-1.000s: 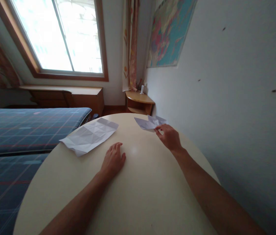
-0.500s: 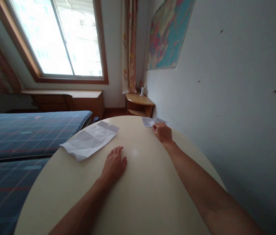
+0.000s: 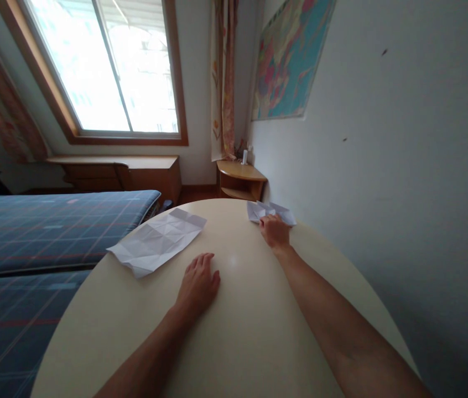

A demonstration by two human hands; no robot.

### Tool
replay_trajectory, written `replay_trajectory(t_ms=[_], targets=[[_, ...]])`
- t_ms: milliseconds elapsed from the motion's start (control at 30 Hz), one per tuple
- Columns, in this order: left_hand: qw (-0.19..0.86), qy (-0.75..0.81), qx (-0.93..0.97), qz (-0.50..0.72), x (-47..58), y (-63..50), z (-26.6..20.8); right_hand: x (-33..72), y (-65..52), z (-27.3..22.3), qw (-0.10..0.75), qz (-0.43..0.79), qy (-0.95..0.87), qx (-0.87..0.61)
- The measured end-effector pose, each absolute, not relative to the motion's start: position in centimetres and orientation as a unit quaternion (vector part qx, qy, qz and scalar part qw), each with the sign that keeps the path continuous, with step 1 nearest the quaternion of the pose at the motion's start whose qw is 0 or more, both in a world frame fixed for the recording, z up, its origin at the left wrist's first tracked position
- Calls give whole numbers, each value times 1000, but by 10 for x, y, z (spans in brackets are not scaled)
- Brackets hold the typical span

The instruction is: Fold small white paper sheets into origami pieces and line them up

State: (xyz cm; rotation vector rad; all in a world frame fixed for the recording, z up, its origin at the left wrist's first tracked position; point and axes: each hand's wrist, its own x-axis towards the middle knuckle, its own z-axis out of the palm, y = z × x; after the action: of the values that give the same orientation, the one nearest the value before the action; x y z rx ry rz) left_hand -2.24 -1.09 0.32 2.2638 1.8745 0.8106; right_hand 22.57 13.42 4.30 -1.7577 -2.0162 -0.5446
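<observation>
My right hand (image 3: 274, 231) reaches to the far side of the round table, its fingers closed on the near edge of a folded white paper (image 3: 287, 214). Upright flaps show on that paper; my fingertips are partly hidden. My left hand (image 3: 199, 279) rests palm down on the cream tabletop (image 3: 234, 320), fingers stretched out and thumb apart, holding nothing. Beyond it, to the left, lies a creased white sheet of paper (image 3: 157, 243), spread out with a grid of fold lines. My left hand does not touch it.
A bed with a blue plaid mattress (image 3: 51, 232) stands left of the table. The white wall (image 3: 404, 221) runs close along the right side. A corner shelf (image 3: 242, 172) and a wooden desk (image 3: 151, 163) stand behind, near the window.
My right hand has drawn slightly back toward me with the folded paper, and more of its flaps show. My left hand stays on the tabletop. The whole view has shifted a little.
</observation>
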Motion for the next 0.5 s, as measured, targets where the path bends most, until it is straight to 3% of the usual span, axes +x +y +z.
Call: replay_trajectory(t_ms=[333,500], targets=[[43,612,746,258,-21,-14,8,220,104,47,196,-165,-727,-637],[-7,626,735,261,-23,-16,17,214,61,43,181,-136,-739,-635]])
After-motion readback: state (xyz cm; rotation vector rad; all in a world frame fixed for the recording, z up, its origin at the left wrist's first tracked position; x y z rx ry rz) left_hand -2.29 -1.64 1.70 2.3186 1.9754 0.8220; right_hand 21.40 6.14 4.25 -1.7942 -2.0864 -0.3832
